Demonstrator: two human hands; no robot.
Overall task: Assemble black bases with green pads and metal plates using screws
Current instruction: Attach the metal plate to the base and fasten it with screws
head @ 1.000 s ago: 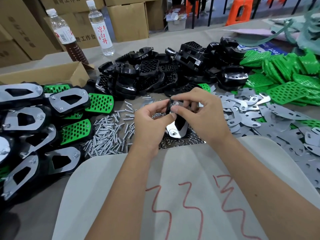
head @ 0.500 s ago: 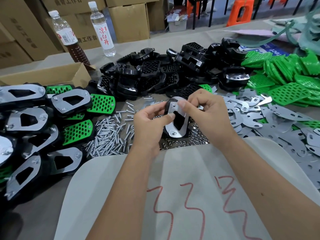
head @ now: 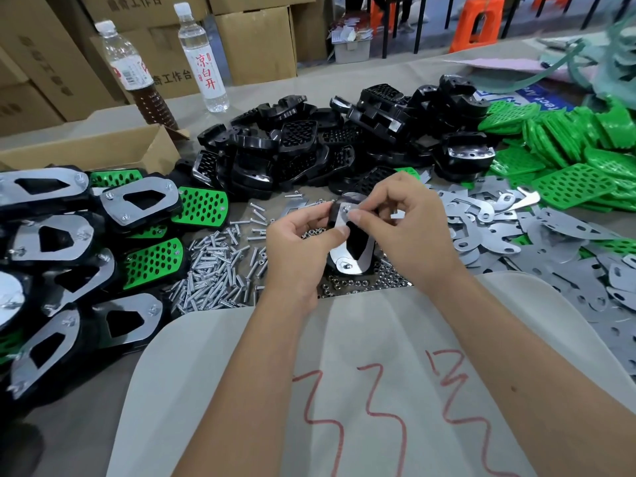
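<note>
cluttered table [head: 241, 108], both hands [head: 409, 228] gripping plated base [head: 354, 249]

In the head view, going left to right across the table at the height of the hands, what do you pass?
Finished assemblies → loose screws → left hand → part-built base → right hand → metal plates → green pads.
</note>
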